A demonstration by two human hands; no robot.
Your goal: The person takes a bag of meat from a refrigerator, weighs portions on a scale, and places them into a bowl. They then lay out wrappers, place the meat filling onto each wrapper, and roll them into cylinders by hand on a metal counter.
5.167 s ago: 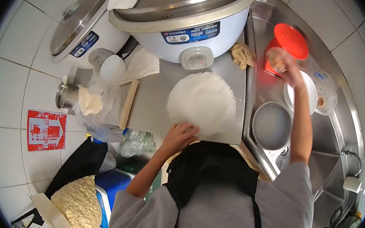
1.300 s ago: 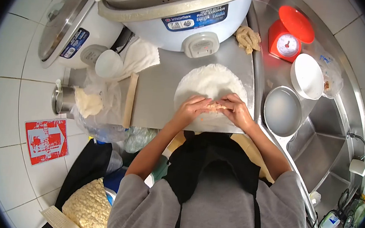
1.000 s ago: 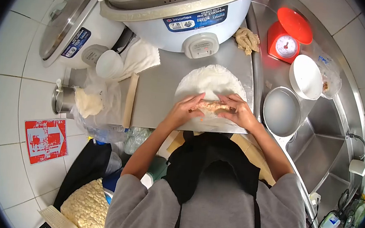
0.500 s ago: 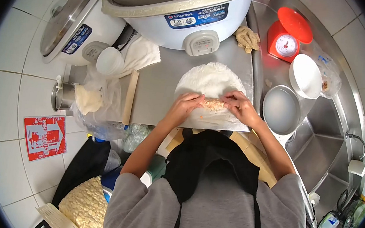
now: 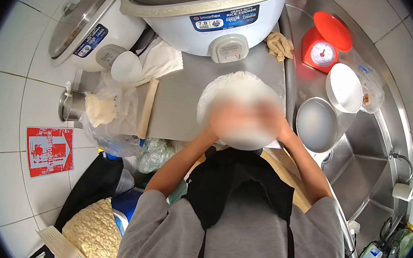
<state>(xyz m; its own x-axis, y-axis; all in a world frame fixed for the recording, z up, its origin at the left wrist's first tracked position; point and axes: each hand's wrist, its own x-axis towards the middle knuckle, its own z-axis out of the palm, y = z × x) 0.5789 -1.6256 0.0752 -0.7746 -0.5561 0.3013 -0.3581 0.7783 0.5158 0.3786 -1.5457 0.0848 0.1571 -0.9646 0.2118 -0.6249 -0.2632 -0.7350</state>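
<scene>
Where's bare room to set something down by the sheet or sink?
Bare: steel counter between wooden stick and round white sheet, up to big rice cooker; sink basin right of the round pan. Crowded: around plastic bag and metal pot; between red scale and white bowl; over the sheet, at left hand and right hand.

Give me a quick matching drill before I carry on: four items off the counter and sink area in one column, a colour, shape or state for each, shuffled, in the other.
Items
1. Kitchen scale
2. Wooden rod
3. Round pan
4. Tan cloth

Descriptions
A. Holding cloudy liquid
B. Crumpled into a heap
C. Bright red, with a round dial
D. Long and straight

Right pairs: 1-C, 2-D, 3-A, 4-B.
</scene>
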